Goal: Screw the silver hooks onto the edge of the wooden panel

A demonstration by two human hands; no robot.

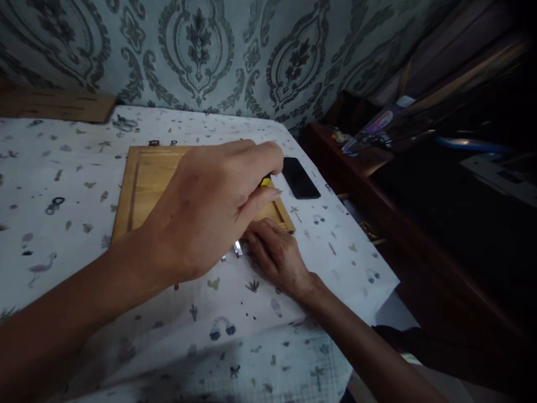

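Observation:
My left hand (210,207) is closed above a wooden board (146,184) with a raised border, lying flat. A black-and-yellow handle (265,181) shows between its thumb and fingers; the rest of that tool is hidden behind the hand. Lower down, my right hand (277,252) has its fingers curled together at the board's near edge. Beside those fingers a shiny metal piece (238,249) sticks out at the near edge, partly covered by my left hand. What the right fingertips grip cannot be made out.
A black phone (301,178) lies right of the board on the patterned tablecloth (335,263). Brown cardboard (59,105) is at the back left, near a small clear item (125,123). A plastic bottle (380,126) rests on the dark wooden furniture at right. Patterned wallpaper (197,50) stands behind.

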